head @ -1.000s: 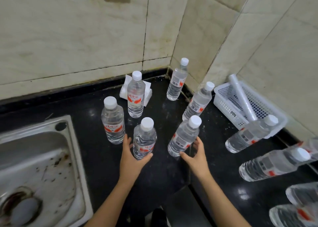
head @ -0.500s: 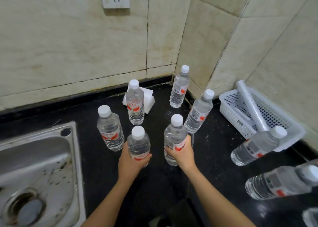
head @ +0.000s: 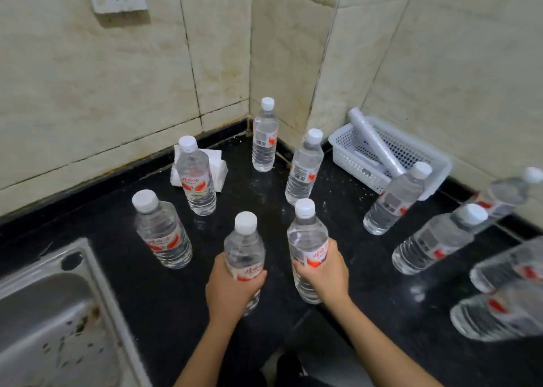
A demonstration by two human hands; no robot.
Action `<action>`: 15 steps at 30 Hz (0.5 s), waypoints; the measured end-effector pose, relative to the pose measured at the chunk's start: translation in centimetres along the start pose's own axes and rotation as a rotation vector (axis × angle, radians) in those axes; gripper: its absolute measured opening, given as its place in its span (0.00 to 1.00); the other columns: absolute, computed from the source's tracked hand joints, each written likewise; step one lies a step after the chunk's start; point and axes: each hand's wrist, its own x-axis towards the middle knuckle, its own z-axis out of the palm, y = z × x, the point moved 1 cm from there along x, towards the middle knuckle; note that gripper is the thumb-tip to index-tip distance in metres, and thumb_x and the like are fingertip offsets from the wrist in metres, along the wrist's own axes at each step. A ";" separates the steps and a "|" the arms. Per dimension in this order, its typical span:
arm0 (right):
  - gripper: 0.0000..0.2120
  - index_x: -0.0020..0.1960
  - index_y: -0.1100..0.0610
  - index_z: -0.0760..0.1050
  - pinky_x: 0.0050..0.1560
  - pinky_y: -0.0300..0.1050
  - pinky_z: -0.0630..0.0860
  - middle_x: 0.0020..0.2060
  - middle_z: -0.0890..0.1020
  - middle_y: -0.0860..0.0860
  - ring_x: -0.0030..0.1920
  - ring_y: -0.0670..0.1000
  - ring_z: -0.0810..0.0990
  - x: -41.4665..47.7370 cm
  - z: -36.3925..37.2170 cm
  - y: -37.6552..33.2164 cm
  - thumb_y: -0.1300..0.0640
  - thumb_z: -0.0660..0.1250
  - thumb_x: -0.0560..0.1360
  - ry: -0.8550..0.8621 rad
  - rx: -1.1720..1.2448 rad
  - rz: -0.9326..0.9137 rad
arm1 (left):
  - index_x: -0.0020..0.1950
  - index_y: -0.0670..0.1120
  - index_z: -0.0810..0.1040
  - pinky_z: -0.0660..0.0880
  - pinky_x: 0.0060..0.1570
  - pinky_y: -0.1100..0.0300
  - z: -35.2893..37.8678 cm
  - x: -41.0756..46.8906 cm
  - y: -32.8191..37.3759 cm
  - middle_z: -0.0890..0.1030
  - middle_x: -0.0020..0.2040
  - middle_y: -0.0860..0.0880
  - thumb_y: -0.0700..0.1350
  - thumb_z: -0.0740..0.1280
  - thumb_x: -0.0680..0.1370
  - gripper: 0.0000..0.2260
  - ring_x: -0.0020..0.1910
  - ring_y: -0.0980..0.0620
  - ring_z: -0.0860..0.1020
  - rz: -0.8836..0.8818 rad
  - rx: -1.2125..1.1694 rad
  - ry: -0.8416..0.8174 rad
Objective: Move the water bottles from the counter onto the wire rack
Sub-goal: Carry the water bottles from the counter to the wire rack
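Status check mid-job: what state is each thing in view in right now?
Left hand: grips the left front bottle at its label.
Right hand: grips the right front bottle at its label.
Both held bottles: capped, upright.
Bottle by the sink: capped, standing on the counter, untouched.
Corner bottle: capped, standing, untouched.
Basket: on the counter, a roll leaning in it.
Sink: stained, partly in view.

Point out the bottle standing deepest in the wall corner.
The bottle at the back, where the two walls meet; all others stand further forward.
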 end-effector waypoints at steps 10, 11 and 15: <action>0.24 0.51 0.49 0.69 0.44 0.46 0.73 0.46 0.79 0.46 0.50 0.52 0.77 -10.1 -11.2 7.6 0.49 0.73 0.59 0.390 -0.097 0.194 | 0.50 0.51 0.69 0.74 0.51 0.54 8.5 -7.0 5.0 0.80 0.51 0.46 0.46 0.79 0.59 0.26 0.51 0.45 0.79 0.226 0.063 -0.458; 0.23 0.51 0.49 0.69 0.44 0.45 0.72 0.45 0.78 0.46 0.50 0.53 0.77 -11.3 -12.4 8.3 0.50 0.74 0.59 0.445 -0.078 0.226 | 0.50 0.52 0.70 0.74 0.52 0.53 9.3 -8.0 5.4 0.80 0.51 0.45 0.45 0.79 0.58 0.26 0.51 0.45 0.79 0.245 0.062 -0.500; 0.24 0.49 0.47 0.67 0.43 0.44 0.70 0.42 0.74 0.44 0.49 0.53 0.78 -16.2 -16.8 11.5 0.53 0.76 0.59 0.666 -0.010 0.321 | 0.55 0.47 0.71 0.73 0.51 0.54 12.0 -12.6 6.4 0.79 0.52 0.44 0.46 0.79 0.59 0.28 0.51 0.44 0.78 0.316 0.099 -0.651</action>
